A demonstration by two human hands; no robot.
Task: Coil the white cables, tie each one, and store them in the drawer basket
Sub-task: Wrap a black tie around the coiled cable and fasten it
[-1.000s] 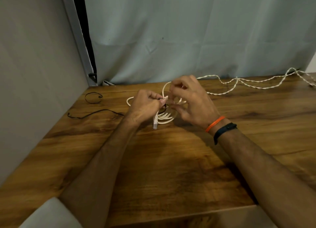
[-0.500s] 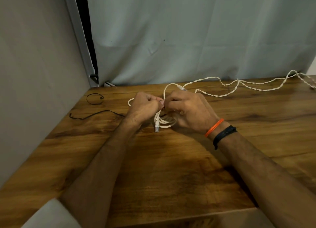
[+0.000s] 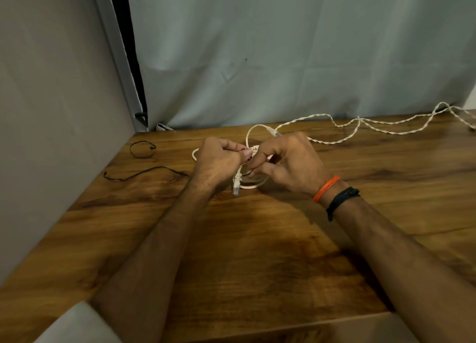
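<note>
A coiled white cable (image 3: 253, 184) lies on the wooden table (image 3: 257, 252) between my two hands, one clear plug (image 3: 235, 189) hanging out at its near side. My left hand (image 3: 217, 162) pinches the coil's top from the left. My right hand (image 3: 288, 163) pinches the same spot from the right, its fingers curled over the loops. A loop of this cable (image 3: 251, 134) rises behind my hands to a second plug (image 3: 273, 131). A twisted white cable (image 3: 360, 126) lies loose along the table's back, running off to the right.
Two thin black ties lie at the left: a small loop (image 3: 141, 149) and a longer strand (image 3: 144, 172). A grey curtain (image 3: 283, 59) hangs behind the table and a grey wall (image 3: 51, 111) closes the left side. No drawer basket is in view.
My right hand came down from above the coil and closed in against my left hand; both now pinch the coil's top. The plug end hangs lower at the coil's near side.
</note>
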